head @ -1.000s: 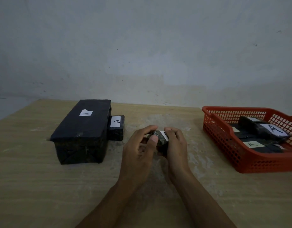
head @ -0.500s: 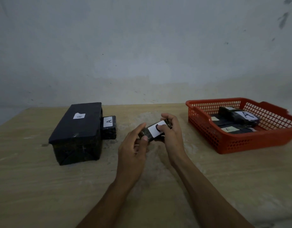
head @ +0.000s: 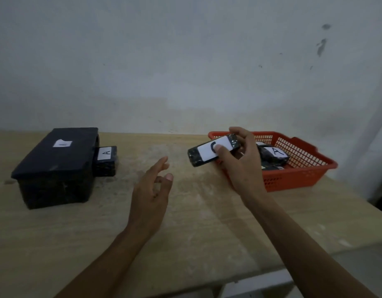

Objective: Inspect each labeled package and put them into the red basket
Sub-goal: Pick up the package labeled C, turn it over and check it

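My right hand (head: 241, 166) grips a small black package (head: 204, 152) with a white label, held in the air at the near left corner of the red basket (head: 302, 175); my thumb covers part of the label. Several black labeled packages (head: 274, 154) lie inside the basket. My left hand (head: 152, 190) hovers over the table with relaxed fingers and holds nothing. At the left stands a large black box (head: 56, 166) with a label on top, and a small black package marked A (head: 106, 160) sits against its right side.
The wooden table (head: 196, 222) runs back to a pale wall. Its front edge cuts across the lower right, with floor visible below. The basket stands close to the table's right edge.
My left hand has let go of the small package and dropped back. My right hand has carried the package rightward to the basket's corner. The view has shifted right.
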The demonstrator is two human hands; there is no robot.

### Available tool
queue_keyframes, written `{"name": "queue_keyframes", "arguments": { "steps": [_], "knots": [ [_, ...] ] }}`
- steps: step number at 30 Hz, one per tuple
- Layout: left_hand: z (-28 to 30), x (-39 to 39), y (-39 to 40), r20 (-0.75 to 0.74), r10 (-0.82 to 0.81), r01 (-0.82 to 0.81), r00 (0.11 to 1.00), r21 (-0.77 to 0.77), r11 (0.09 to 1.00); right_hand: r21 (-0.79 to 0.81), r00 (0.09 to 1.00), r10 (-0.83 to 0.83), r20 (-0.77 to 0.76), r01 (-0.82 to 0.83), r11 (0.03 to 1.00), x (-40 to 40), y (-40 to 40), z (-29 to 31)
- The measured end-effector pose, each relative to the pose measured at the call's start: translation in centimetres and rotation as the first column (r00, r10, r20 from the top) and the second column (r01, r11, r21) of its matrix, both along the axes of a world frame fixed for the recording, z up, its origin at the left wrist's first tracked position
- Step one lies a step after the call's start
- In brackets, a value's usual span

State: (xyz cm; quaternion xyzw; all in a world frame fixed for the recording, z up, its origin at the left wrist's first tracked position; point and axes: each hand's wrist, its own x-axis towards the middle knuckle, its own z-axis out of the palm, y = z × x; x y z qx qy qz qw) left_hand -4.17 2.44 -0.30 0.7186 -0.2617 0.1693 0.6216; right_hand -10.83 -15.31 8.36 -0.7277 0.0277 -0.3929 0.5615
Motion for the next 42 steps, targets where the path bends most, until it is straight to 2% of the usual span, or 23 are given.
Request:
{"name": "queue_keyframes", "arguments": {
  "steps": [7, 12, 17, 20, 24, 27, 29, 34, 39, 42],
  "knots": [
    [-0.4, -0.8, -4.9, -0.018, -0.082, 0.084, 0.996, 0.101, 0.991, -0.050, 0.973, -0.231, 0.023, 0.232, 0.972, -1.4, -7.9, 0.1],
    [-0.7, -1.1, -9.0, 0.031, -0.147, 0.140, 0.989, 0.152, 0.978, -0.083, 0.932, -0.362, -0.020, 0.359, 0.930, -1.1, -13.0, -1.0],
    [-0.8, -0.7, -13.4, 0.097, -0.136, 0.110, 0.986, 0.236, 0.966, -0.077, 0.870, -0.487, -0.079, 0.482, 0.873, -0.2, -17.6, -0.9],
    [-0.4, -0.3, -15.7, 0.086, -0.095, 0.077, 0.992, 0.192, 0.978, -0.151, 0.823, -0.547, -0.155, 0.527, 0.836, 0.5, -20.0, -0.6],
    [-0.4, 0.5, -17.8, 0.016, -0.103, 0.101, 0.995, 0.089, 0.991, -0.408, 0.760, -0.590, -0.273, 0.464, 0.786, 1.3, -22.7, -0.3],
    [-0.7, 0.9, -18.2, 0.009, -0.104, 0.103, 0.995, 0.082, 0.991, -0.529, 0.665, -0.640, -0.385, 0.409, 0.743, 1.8, -24.8, 0.1],
    [-0.8, 1.0, -18.2, 0.004, -0.121, 0.120, 0.993, 0.082, 0.989, -0.560, 0.598, -0.646, -0.474, 0.362, 0.745, 2.1, -25.8, 0.1],
    [-0.5, 0.8, -18.1, 0.012, -0.135, 0.134, 0.991, 0.089, 0.987, -0.651, 0.448, -0.686, -0.573, 0.260, 0.713, 3.7, -27.1, 0.1],
    [-0.2, 0.5, -18.0, -0.006, -0.175, 0.175, 0.984, 0.089, 0.980, -0.643, 0.296, -0.644, -0.705, 0.117, 0.757, 4.9, -27.5, 0.2],
    [-0.3, 0.6, -17.9, -0.005, -0.187, 0.187, 0.982, 0.092, 0.978, -0.648, 0.308, -0.634, -0.710, 0.068, 0.759, 5.2, -27.8, -0.2]
  ]
}}
